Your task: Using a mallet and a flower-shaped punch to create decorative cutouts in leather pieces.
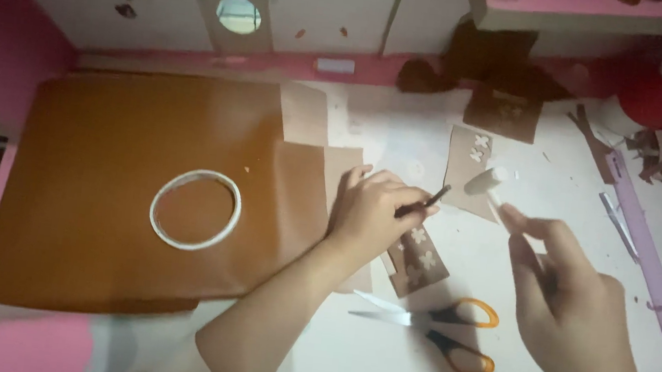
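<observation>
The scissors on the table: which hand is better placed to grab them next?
Probably the right hand: it hovers just beside the orange-handled scissors, pinching only a small white piece. The left hand holds a dark stick.

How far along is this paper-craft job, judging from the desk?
Done: two brown strips already carry white flower shapes. In hand: left hand pinches a thin dark stick; right hand holds a small white piece. Left: the large brown sheet looks uncut, tape ring on it, scissors idle.
</observation>
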